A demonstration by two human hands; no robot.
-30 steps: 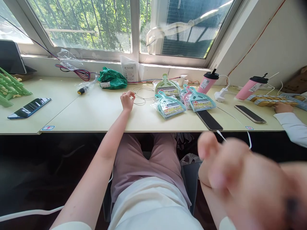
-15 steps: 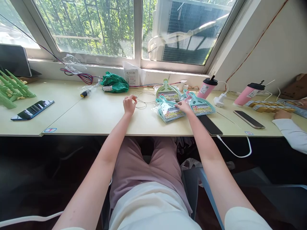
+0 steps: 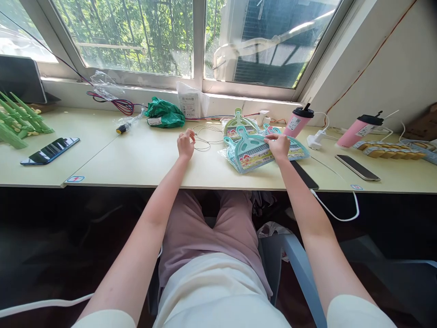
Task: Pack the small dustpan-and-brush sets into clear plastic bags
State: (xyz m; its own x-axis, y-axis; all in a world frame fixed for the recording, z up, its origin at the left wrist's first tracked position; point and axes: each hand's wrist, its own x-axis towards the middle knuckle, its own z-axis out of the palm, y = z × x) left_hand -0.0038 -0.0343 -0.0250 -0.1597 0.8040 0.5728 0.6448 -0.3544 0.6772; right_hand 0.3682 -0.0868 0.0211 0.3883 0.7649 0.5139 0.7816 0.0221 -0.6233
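Note:
In the head view, my right hand [image 3: 278,145] is closed on the right edge of a blue toy-sized dustpan set [image 3: 252,152] with a printed label. It is held tilted above the other packs. A green dustpan set [image 3: 239,122] in clear wrap stands just behind it. Another blue set [image 3: 299,149] lies to the right, partly hidden by my hand. My left hand [image 3: 186,145] rests over the table, its fingers loosely curled and apart, with nothing seen in them. Beside it lies a loop of thin beige cord [image 3: 206,136].
Two pink cups [image 3: 297,122] with black lids stand at the back right, near a white charger [image 3: 316,139]. Phones [image 3: 358,167] lie on the table [image 3: 143,168]. A green plastic bag [image 3: 165,113], coiled wires [image 3: 123,106] and green stalk-like pieces [image 3: 23,120] are further left.
My right hand has moved right and lifted the blue dustpan set, now turned more towards me. My left hand stays nearly still. Another person's hand and white sleeve at the right have left the view.

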